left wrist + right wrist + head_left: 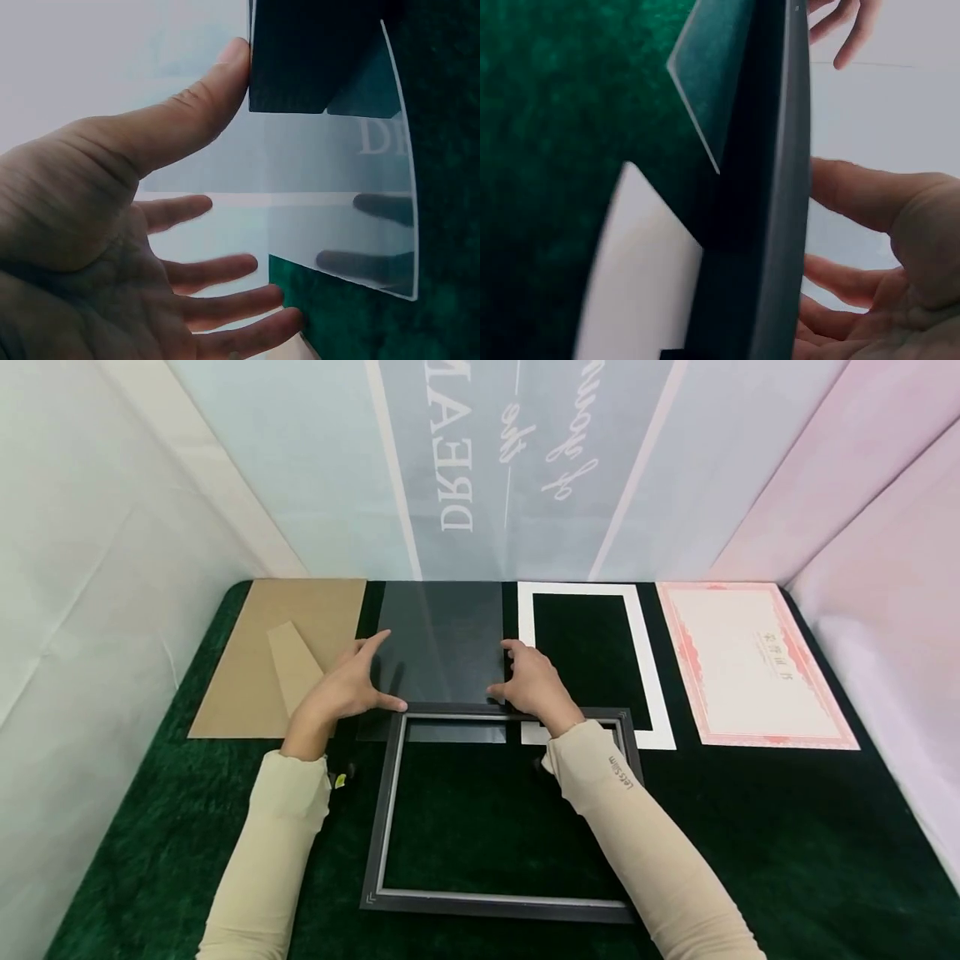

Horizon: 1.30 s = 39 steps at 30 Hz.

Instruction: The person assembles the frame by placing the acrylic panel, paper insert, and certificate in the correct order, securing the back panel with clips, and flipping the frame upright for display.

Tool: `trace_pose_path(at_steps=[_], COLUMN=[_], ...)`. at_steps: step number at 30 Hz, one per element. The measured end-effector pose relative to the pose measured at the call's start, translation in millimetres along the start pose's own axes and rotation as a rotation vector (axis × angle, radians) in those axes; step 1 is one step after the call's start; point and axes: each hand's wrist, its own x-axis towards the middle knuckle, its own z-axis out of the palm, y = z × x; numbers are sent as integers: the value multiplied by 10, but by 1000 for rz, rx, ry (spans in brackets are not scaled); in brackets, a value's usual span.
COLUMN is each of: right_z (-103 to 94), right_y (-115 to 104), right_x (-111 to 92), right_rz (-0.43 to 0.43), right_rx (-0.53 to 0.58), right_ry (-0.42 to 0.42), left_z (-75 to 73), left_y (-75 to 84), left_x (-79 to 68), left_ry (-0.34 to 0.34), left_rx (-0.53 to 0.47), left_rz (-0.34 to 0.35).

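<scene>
- Left hand (349,683): fingers straight, thumb touching the frame (382,810); grip spread wide, clasping nothing.
- Right hand (535,682): grip parted, clasping nothing, at the pane (442,639)'s edge.
- Frame: partly beneath right forearm (637,835), overlapping pane's near end.

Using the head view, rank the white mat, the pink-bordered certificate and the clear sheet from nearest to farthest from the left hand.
1. Clear sheet: just right of the left hand.
2. White mat: farther right, beyond the sheet.
3. Pink-bordered certificate: farthest right of the three.
</scene>
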Motion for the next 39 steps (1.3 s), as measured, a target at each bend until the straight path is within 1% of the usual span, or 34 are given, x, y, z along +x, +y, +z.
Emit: trace_pose_path(at_steps=[3,5,8,11,16,19,23,27,31,33,36,39], right_z=[9,0,-15,-12,27,47,67,73,96,115,134,145], right_y=[22,31,38,40,64,90,119,158,189,199,210,215], right_x=[21,33,47,56,91,121,154,178,217,235,247,260], right_rz=[11,23,56,104,152,159,149,130,115,118,118,94], right_rx=[84,191,364,507,653,703,710,697,726,753,775,799], right_ry=[-16,-27,-24,-2,77,133,162,147,128,140,173,197], left_z=[9,8,3,6,21,35,44,55,59,58,42,11], left_y=[-38,-56,-67,-75,-90,-91,-88,-78,-57,-57,-85,-147], left_x=[9,17,28,43,66,79,96,105,89,81,78,71], left_ry=[-8,-12,-7,3,14,15,23,32,33,27,20,42], left_rx=[-6,-9,-10,-2,8,3,7,4,11,14,-25,-87], left_rz=[-24,-27,-26,-32,-44,-53,-65,-74,-86,-82,-71,-73])
